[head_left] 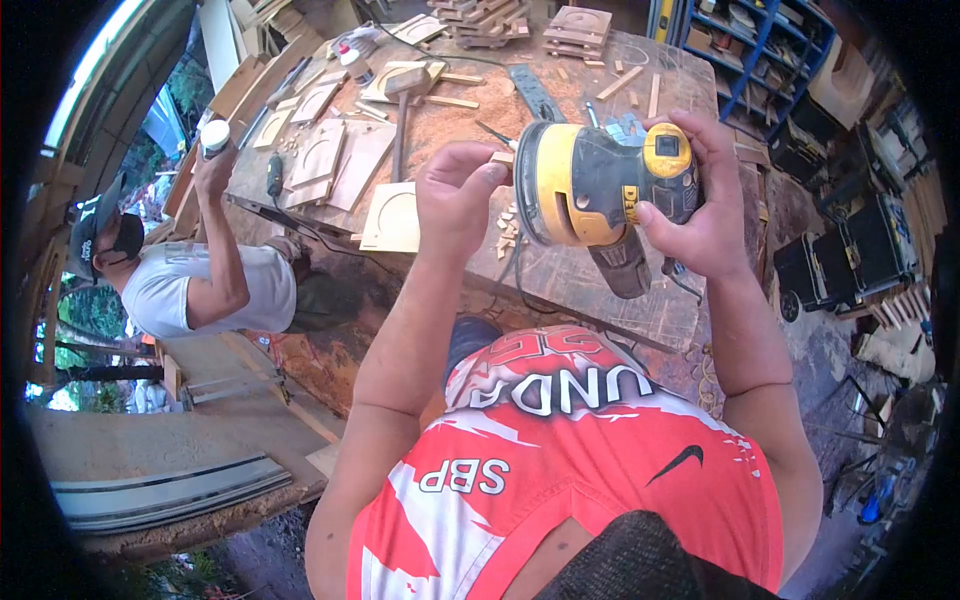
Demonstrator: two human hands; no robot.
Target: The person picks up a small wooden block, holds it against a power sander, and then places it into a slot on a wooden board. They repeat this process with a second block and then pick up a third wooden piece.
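My right hand (712, 215) grips a yellow and black random orbital sander (590, 180) by its top end, thumb on the near side and fingers over the far side. The sander is tipped sideways above the workbench, its round pad facing left. Pinched between the thumb and fingers of my left hand (455, 200) is a small wooden block (502, 159), right at the edge of the pad. A dust bag (622, 268) hangs from the sander's near side. Several small wood pieces (507, 235) lie on the bench below.
The workbench (640, 310) carries sawdust (455, 130), a wooden mallet (402, 110) and panels with round cutouts (392, 218). Stacked wood pieces (480, 22) lie at the back. At left, another person (215, 285) holds up a white-topped object (214, 136). Blue shelving (755, 60) stands back right.
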